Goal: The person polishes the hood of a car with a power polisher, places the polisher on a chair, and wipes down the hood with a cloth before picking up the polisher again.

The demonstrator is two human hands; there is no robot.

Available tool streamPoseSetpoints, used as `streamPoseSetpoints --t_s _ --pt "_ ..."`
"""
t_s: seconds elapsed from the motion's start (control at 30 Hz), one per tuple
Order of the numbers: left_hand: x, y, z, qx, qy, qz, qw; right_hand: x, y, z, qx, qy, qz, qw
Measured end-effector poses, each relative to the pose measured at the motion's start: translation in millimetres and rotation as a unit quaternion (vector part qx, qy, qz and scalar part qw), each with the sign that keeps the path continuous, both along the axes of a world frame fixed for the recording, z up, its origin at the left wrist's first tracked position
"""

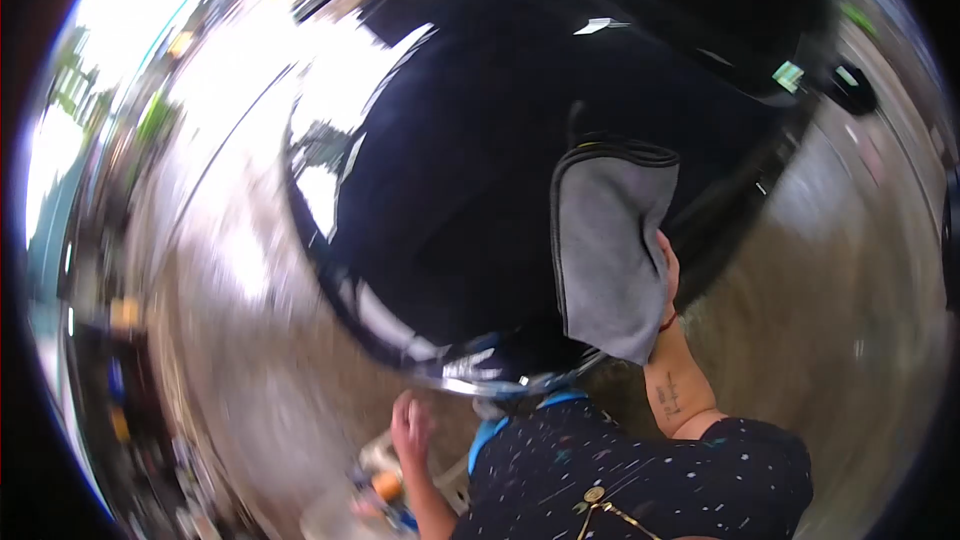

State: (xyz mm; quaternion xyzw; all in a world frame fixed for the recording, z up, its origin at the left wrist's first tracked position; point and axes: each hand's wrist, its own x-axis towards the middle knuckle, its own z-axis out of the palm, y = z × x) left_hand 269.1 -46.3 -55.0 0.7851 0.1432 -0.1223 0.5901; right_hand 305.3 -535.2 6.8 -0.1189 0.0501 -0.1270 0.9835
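A large grey cloth [610, 250] with a dark edge hangs from my right hand [669, 268] over the glossy black car hood [480, 180]. My fingers are mostly hidden behind the cloth, and only the side of the hand shows. Whether the cloth touches the paint, I cannot tell. My left hand [410, 425] hangs low, apart from the car's front edge, somewhat blurred. It holds nothing that I can see, and its fingers are loosely bent and apart.
A side mirror [852, 88] sticks out at the upper right of the car. Shiny concrete floor [240, 340] surrounds it. Behind my left hand is a pale surface with an orange item [386, 485] and other blurred things. Blurred clutter lines the left side.
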Motion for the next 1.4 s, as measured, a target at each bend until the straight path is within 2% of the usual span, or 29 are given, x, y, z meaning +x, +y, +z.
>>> streamPoseSetpoints --t_s 0.03,0.07,0.1,0.13,0.17,0.2,0.3,0.37,0.43,0.47,0.53,0.57,0.6,0.67,0.73,0.8,0.83,0.87,0.9,0.97,1.0,1.07,1.13,1.17,1.23,1.3,1.33,1.37,1.4 --pt "9.0 -27.4 38.2 -0.052 -0.025 0.007 0.998 21.0 27.9 -10.5 -0.054 0.069 -0.017 0.996" --pt "13.9 -40.6 60.6 -0.100 -0.068 -0.003 0.993 32.6 55.6 -16.6 -0.054 0.066 0.050 0.995" --pt "14.6 -58.6 98.5 -0.084 -0.095 -0.018 0.992 41.7 96.0 18.1 0.012 0.038 0.160 0.986" --pt "12.1 -60.8 111.4 -0.089 -0.133 -0.061 0.985 44.6 133.9 41.8 0.081 0.019 0.262 0.961" --pt "10.9 -65.3 129.1 -0.116 -0.154 -0.058 0.980 52.2 167.3 42.7 0.127 -0.016 0.361 0.924" --pt "-2.8 -70.9 149.5 -0.145 -0.178 -0.058 0.972 45.2 194.5 58.2 0.125 -0.006 0.412 0.903" --pt "-30.6 -32.4 152.5 -0.163 -0.190 0.057 0.967 36.8 288.9 85.1 0.054 0.058 0.546 0.834" --pt "-60.7 -1.6 153.0 -0.194 -0.130 0.135 0.963 26.3 336.9 85.5 0.031 0.072 0.614 0.785" --pt "-86.7 16.4 147.3 -0.203 -0.106 0.205 0.952 23.9 367.7 75.5 -0.042 0.102 0.646 0.755" --pt "-96.9 26.1 141.9 -0.218 -0.084 0.232 0.944 26.0 380.2 57.7 -0.043 0.105 0.666 0.738" --pt "-123.9 65.7 128.2 -0.240 -0.084 0.292 0.922 19.4 421.4 29.4 -0.122 0.150 0.729 0.657" --pt "-136.3 88.7 127.7 -0.260 -0.091 0.357 0.892 12.9 436.8 27.4 -0.109 0.145 0.748 0.639" --pt "-149.3 113.3 123.8 -0.279 -0.098 0.417 0.860 21.1 438.8 -41.3 0.153 0.110 0.791 0.582" --pt "-177.2 177.1 101.5 -0.198 -0.132 0.505 0.830 -4.2 457.8 -8.0 -0.179 0.183 0.757 0.601" --pt "-211.2 254.7 79.6 -0.130 -0.143 0.559 0.806 -15.5 461.3 -30.7 -0.208 0.213 0.754 0.585" --pt "-260.3 373.7 92.1 -0.097 -0.178 0.651 0.732 -28.5 453.9 -72.2 -0.290 0.262 0.734 0.555" --pt "-281.4 421.9 82.0 -0.097 -0.228 0.674 0.696 -31.6 447.8 -86.5 -0.303 0.284 0.726 0.548" --pt "-291.5 456.6 99.7 -0.045 -0.263 0.697 0.665 -34.7 443.5 -98.1 -0.316 0.305 0.717 0.542" --pt "-321.0 510.5 75.9 -0.025 -0.288 0.712 0.640 -38.8 435.1 -106.5 -0.345 0.312 0.708 0.531" --pt "-355.1 586.4 70.8 -0.044 -0.328 0.728 0.601 -46.4 426.1 -114.4 -0.413 0.320 0.693 0.497" --pt "-375.7 629.1 52.2 -0.040 -0.300 0.771 0.561 -50.2 423.9 -113.2 -0.450 0.321 0.686 0.473" --pt "-413.7 695.8 -1.8 -0.035 -0.298 0.771 0.562 -55.7 421.6 -109.6 -0.500 0.335 0.677 0.423" --pt "-441.7 719.9 -42.4 -0.034 -0.055 0.814 0.577 -62.6 424.7 -104.2 -0.543 0.348 0.662 0.381" --pt "-452.1 719.6 -66.4 -0.042 -0.042 0.814 0.578 -66.0 424.4 -103.0 -0.554 0.347 0.659 0.372" --pt "-464.8 710.0 -107.4 0.162 0.089 0.793 0.581 -71.9 425.7 -96.1 -0.569 0.346 0.653 0.360" --pt "-449.3 671.6 -125.7 0.196 0.095 0.770 0.600 -81.3 435.4 -91.3 -0.574 0.349 0.652 0.351" --pt "-467.0 665.0 -194.1 0.289 0.106 0.741 0.597 -86.0 439.7 -89.2 -0.577 0.346 0.654 0.346" --pt "-444.9 631.4 -186.8 0.287 0.159 0.706 0.627 -90.1 443.9 -88.6 -0.576 0.347 0.657 0.341" --pt "-434.7 609.5 -202.1 0.258 0.234 0.654 0.671 -93.9 448.9 -88.1 -0.580 0.353 0.652 0.339"
